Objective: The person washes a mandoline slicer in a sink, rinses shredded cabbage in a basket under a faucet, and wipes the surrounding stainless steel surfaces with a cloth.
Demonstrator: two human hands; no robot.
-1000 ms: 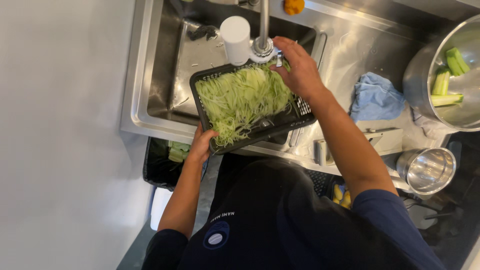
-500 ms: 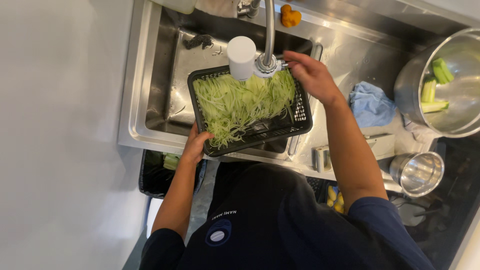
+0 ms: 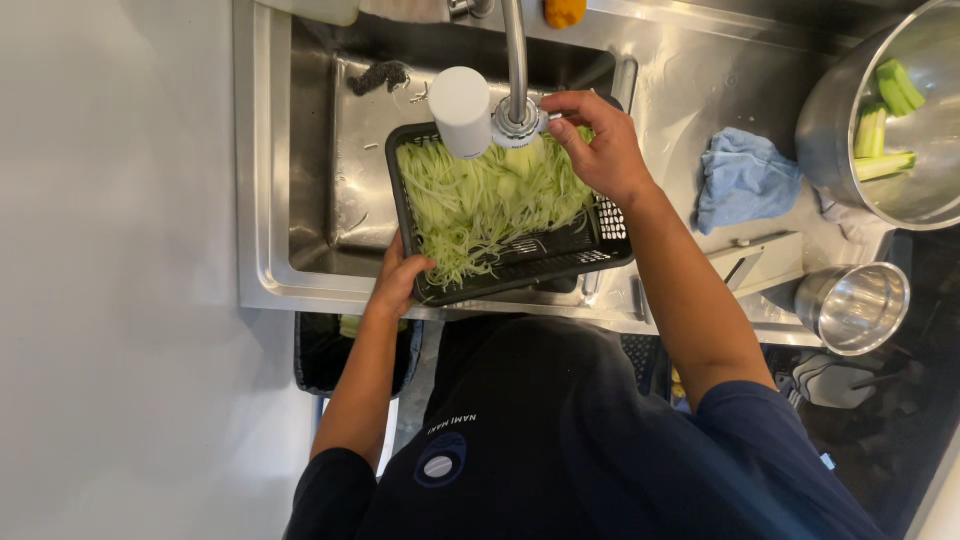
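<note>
Your left hand (image 3: pixel 398 283) grips the black basket (image 3: pixel 600 232) of shredded vegetable (image 3: pixel 480 200) at its near corner, over the sink (image 3: pixel 300 180); your right hand (image 3: pixel 598 148) pinches the tap (image 3: pixel 517 110) lever.

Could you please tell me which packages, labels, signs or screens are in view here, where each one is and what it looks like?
No packages, signs or screens show.
Print on the shirt: lower middle of the view, a short line of small white letters on dark navy cloth.
Badge: just below that print, a round grey disc ringed in blue.
</note>
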